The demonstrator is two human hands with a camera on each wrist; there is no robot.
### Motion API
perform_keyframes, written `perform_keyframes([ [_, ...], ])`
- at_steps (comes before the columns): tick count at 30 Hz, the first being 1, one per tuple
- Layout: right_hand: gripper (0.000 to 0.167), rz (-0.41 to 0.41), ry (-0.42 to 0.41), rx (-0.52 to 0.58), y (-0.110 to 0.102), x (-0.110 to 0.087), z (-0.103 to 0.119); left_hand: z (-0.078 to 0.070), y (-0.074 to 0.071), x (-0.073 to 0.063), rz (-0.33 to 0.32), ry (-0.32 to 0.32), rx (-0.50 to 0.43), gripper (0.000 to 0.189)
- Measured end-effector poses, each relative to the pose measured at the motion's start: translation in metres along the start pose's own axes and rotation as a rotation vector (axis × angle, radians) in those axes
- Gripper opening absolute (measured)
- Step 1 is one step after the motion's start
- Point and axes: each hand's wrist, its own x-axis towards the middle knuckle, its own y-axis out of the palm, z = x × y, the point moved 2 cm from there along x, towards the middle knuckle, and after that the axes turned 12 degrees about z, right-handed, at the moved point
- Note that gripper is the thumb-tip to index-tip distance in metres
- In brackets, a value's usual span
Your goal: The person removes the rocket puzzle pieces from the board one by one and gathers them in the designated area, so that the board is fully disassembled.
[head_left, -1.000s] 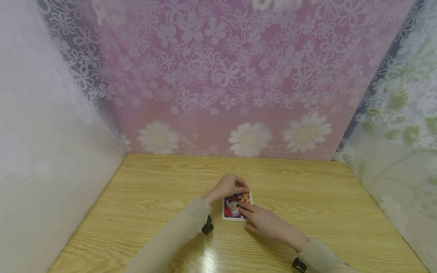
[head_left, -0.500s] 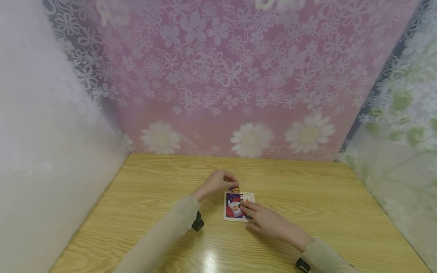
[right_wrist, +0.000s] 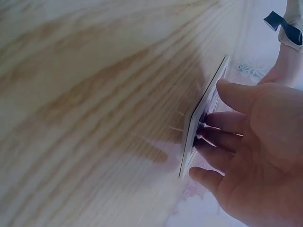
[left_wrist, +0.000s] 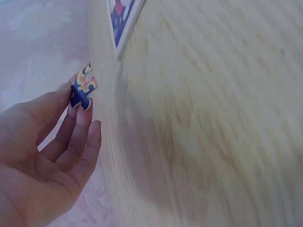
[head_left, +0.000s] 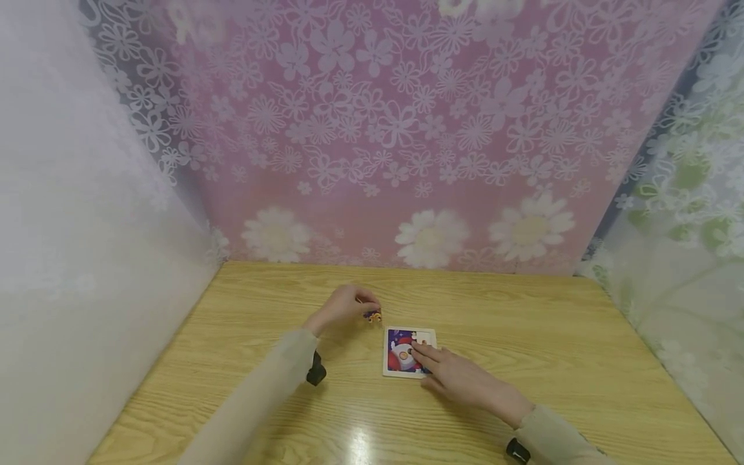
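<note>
A jigsaw puzzle piece [left_wrist: 82,90], dark blue with orange and yellow swirls, is pinched between the thumb and fingers of my left hand [head_left: 344,306]. That hand holds it off the table, beyond the left back corner of a square puzzle board [head_left: 385,355]. The board has a pale frame and a picture of a white and red rocket on dark blue. A pale gap shows at its back right corner. My right hand [head_left: 459,378] lies over the board's right side, its fingertips touching the picture. In the right wrist view the fingers [right_wrist: 220,139] look fairly straight, and part of the board is hidden.
Both things are on a wood-grain table [head_left: 279,413]. A pink flowered backdrop [head_left: 360,161] rises at the back edge. A whitish panel [head_left: 87,258] stands at the left and a flowered panel [head_left: 680,271] at the right.
My left hand has lifted the puzzle piece from the board's back right corner and carried it left and slightly back, baring the pale gap. My right hand stays on the board.
</note>
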Motion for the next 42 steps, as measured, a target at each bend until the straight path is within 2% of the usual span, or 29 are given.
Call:
perform_keyframes([
  [3,0.054,0.003,0.01,-0.005,0.001,0.001,-0.001,0.011,-0.008,-0.004,-0.017,-0.04,-0.012,0.015],
  [9,0.054,0.003,0.02,-0.006,0.0,0.0,0.001,0.022,-0.024,-0.012,-0.046,-0.089,-0.049,0.014],
  [14,0.054,0.001,0.002,-0.024,-0.004,0.0,0.003,0.031,-0.035,-0.015,-0.052,-0.079,-0.056,0.011],
  [19,0.054,-0.004,-0.011,-0.045,-0.006,0.001,0.002,0.041,-0.042,-0.012,-0.025,-0.082,-0.046,0.012],
  [29,0.056,0.014,0.001,-0.024,-0.004,0.002,0.001,0.052,-0.045,-0.009,0.046,-0.093,0.025,0.017],
  [34,0.056,0.016,0.0,-0.015,-0.006,0.001,0.003,0.052,-0.045,-0.009,0.065,-0.123,-0.005,0.019],
  [38,0.056,0.015,0.006,-0.008,-0.007,0.0,0.004,0.049,-0.044,-0.01,0.092,-0.106,-0.023,0.015],
  [42,0.057,0.017,0.007,-0.006,-0.006,0.0,0.003,0.05,-0.041,-0.012,0.114,-0.092,-0.05,0.019],
])
